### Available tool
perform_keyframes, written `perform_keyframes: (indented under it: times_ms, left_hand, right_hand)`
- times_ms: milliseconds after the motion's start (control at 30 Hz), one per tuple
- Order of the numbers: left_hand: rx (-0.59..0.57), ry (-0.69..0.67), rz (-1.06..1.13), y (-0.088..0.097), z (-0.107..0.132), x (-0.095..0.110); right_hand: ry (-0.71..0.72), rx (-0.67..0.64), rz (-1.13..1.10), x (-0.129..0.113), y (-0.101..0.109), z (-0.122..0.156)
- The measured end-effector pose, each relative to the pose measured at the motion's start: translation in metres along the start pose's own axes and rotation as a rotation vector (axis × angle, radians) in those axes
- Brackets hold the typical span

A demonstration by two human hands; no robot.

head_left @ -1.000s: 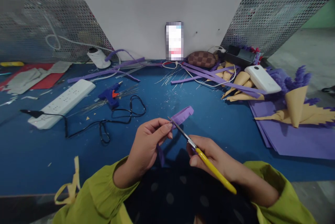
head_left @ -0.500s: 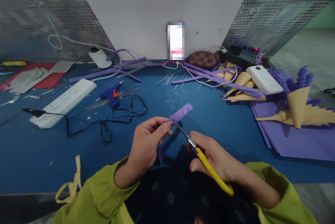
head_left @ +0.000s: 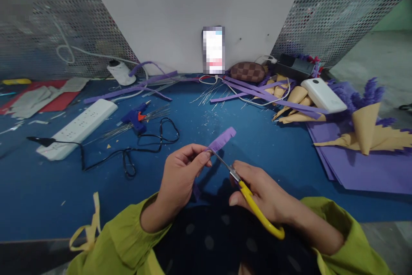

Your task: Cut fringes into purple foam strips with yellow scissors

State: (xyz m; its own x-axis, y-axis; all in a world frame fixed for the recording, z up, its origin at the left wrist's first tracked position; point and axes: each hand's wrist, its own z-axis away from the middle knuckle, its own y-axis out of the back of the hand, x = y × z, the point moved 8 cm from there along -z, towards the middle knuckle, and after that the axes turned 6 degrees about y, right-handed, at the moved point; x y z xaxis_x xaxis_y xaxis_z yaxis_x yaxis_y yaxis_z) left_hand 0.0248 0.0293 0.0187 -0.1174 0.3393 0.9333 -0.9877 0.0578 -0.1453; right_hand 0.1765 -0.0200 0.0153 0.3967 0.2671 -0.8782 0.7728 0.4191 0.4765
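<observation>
Between the thumb and fingers of my left hand (head_left: 185, 172) is a purple strip (head_left: 222, 139) with small notches along its edge. One end points up and to the right, and a tail hangs below the hand. My right hand (head_left: 259, 189) is closed around yellow-handled scissors (head_left: 257, 210). Their metal blades reach the strip's lower edge, right beside my left fingertips. Whether the blades are fully closed is hard to make out.
A white power strip (head_left: 80, 129), a blue glue gun (head_left: 137, 118) and its black cord lie left. At the back a phone (head_left: 214, 49) leans on the panel near a checkered pouch (head_left: 247, 71). Purple sheets (head_left: 370, 176), paper cones (head_left: 365, 127) and a white power bank (head_left: 323, 95) lie right.
My right thumb has moved slightly inward on the scissor handles, and the scissors have shifted a little left. The view has turned slightly. The strip stays in my left hand.
</observation>
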Motion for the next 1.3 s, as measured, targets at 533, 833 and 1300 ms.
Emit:
perform_keyframes:
  times_ms: [533, 833, 1300]
  left_hand:
    - [-0.034, -0.003, 0.042, -0.003, 0.0006, 0.0024]
    - [-0.046, 0.015, 0.008, -0.0056, 0.0005, 0.002]
    - [-0.092, 0.067, 0.078, -0.0084, -0.0007, 0.0005]
  right_hand:
    - [0.031, -0.026, -0.144, -0.0017, -0.0025, -0.0019]
    - [0.034, -0.022, -0.115, -0.0021, -0.0026, -0.0019]
    - [0.019, -0.029, -0.166, -0.0032, -0.0011, -0.0018]
